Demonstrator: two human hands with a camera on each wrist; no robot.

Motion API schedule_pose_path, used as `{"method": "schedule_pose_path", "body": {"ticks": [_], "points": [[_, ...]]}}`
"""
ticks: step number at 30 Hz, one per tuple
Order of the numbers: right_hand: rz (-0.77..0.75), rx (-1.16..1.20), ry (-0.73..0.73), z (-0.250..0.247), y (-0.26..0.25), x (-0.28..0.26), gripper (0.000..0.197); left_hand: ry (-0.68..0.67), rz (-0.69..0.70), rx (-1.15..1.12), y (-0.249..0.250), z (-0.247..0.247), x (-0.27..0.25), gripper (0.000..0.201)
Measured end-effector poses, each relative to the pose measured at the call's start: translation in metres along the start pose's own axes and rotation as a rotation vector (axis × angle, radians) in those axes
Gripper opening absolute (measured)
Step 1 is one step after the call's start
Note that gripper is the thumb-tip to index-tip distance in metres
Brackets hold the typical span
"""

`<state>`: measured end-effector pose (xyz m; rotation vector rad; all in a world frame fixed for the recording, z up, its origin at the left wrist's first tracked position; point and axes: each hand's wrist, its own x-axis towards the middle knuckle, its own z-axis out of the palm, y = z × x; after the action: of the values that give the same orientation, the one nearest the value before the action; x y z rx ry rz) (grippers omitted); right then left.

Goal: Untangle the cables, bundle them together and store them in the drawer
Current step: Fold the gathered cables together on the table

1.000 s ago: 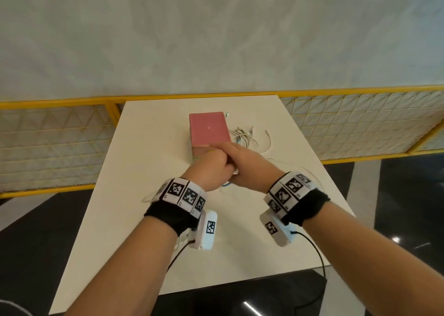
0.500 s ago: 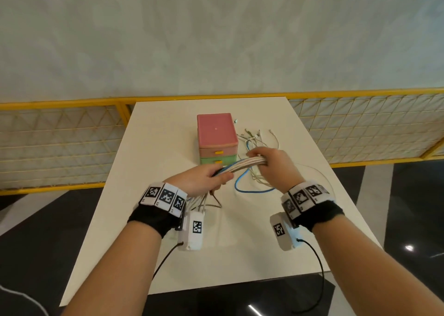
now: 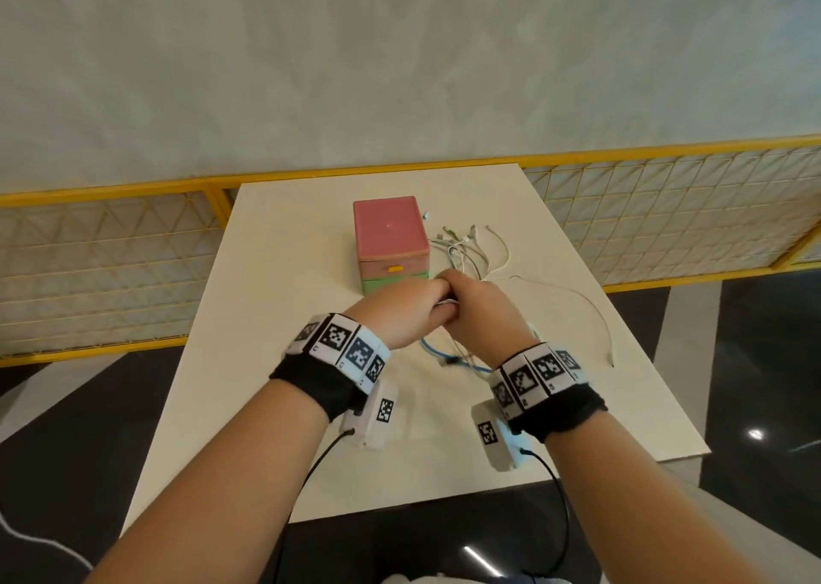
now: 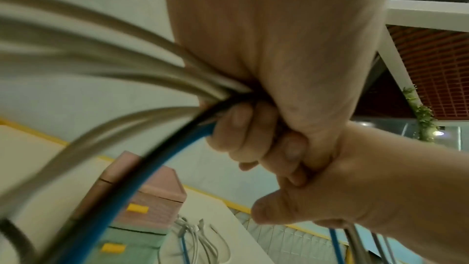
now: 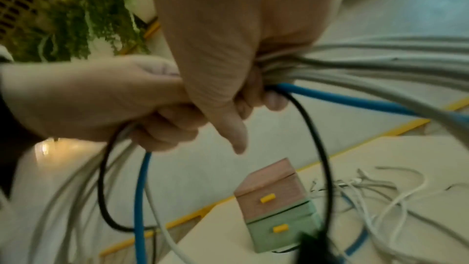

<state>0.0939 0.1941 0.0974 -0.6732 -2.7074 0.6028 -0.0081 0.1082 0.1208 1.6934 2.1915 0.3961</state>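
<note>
Both hands have come back together since half a second ago, when they were drawn apart with a stretch of cables pulled straight between them; now the left hand (image 3: 402, 314) and the right hand (image 3: 482, 312) touch knuckle to knuckle just in front of the small drawer box (image 3: 391, 245). Each fist is curled tight round the cables (image 4: 142, 79): the wrist views show grey strands, a blue cable (image 5: 355, 101) and a black cable (image 5: 317, 148) pinched in both grips, with loops hanging below. By my reading the gathering is partly done and the bundling is under way, perhaps a fold being formed. Loose white ends (image 3: 471, 250) lie spread on the table (image 3: 275, 316) to the right of the box, one long strand (image 3: 591, 312) trails toward the right edge, and nothing seems to tie the bundle yet. Both drawers look closed, the pink upper one (image 5: 271, 198) and the green lower one (image 5: 281, 228), so tying, opening and storing all remain. Open tabletop lies to the left and toward the person, which gives room to work; the trailing strand near the right edge could slip off or snag when pulled in.
</note>
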Motion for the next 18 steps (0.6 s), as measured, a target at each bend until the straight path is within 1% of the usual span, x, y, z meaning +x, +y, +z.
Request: {"method": "schedule_pose_path", "body": {"ticks": [2,4,6,9,11,12,13,14,15,16,17,18], "points": [[0.056,0.009,0.037,-0.003,0.008,-0.003,0.022,0.000,0.024,-0.108,-0.007,-0.005,-0.005,0.025],[0.120,0.176,0.092,-0.010,0.020,-0.008,0.016,0.005,-0.011,-0.187,-0.020,-0.010,-0.012,0.029],[0.171,0.321,0.141,-0.015,0.032,-0.016,0.014,0.007,-0.028,-0.245,-0.033,-0.014,-0.021,0.035],[0.203,0.327,0.161,-0.010,0.039,-0.027,0.012,-0.012,-0.020,-0.227,-0.041,-0.013,-0.027,0.044],[0.253,0.283,0.113,-0.006,0.037,-0.030,0.010,0.008,-0.032,-0.180,-0.038,-0.008,-0.025,0.041],[0.281,0.230,0.078,-0.004,0.036,-0.031,0.015,0.027,-0.039,-0.160,-0.036,-0.006,-0.023,0.039],[0.293,0.131,0.059,-0.003,0.033,-0.032,0.027,0.046,-0.050,-0.132,-0.033,-0.006,-0.021,0.038],[0.264,0.006,0.070,-0.004,0.028,-0.032,0.045,0.064,-0.046,-0.090,-0.030,-0.006,-0.018,0.037],[0.199,-0.096,0.095,-0.004,0.022,-0.032,0.062,0.072,-0.037,-0.043,-0.026,-0.006,-0.015,0.038],[0.109,-0.150,0.120,-0.004,0.014,-0.030,0.075,0.076,-0.015,0.009,-0.023,-0.005,-0.012,0.039],[0.033,-0.158,0.119,-0.002,0.005,-0.028,0.081,0.063,0.008,0.056,-0.018,-0.005,-0.010,0.039],[-0.013,-0.130,0.096,0.000,-0.003,-0.024,0.079,0.059,0.032,0.093,-0.013,-0.006,-0.009,0.036]]}}
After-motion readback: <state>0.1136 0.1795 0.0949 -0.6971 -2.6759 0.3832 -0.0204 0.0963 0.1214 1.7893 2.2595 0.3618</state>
